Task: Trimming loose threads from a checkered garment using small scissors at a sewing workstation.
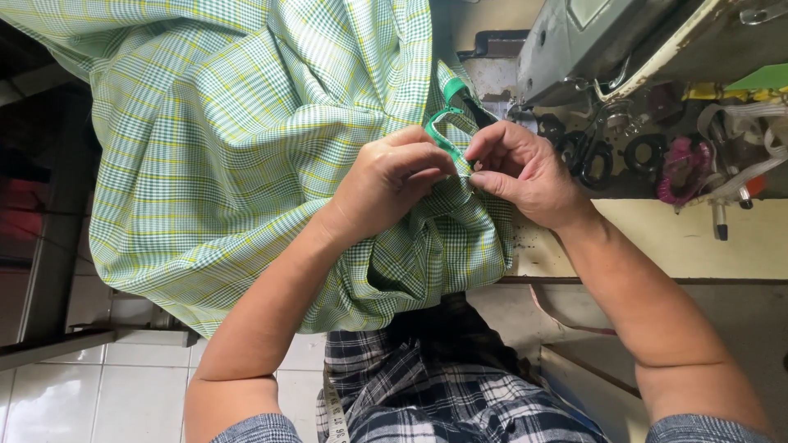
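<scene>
A large green, white and yellow checked cloth (238,139) hangs over the table edge and my lap. My left hand (390,180) pinches a fold of it, fingers closed on the cloth. Close beside it, my right hand (525,168) grips the same spot and holds a small green-handled thread snipper (443,123) whose handle loop sticks up above the fingers. The snipper's blades are hidden between the two hands.
A grey sewing machine (591,41) stands at the upper right on a cream table (681,246). Black-handled scissors (593,156), bobbins and pink thread (681,168) lie beside it. A measuring tape (335,410) hangs over my dark checked lap. White floor tiles lie below left.
</scene>
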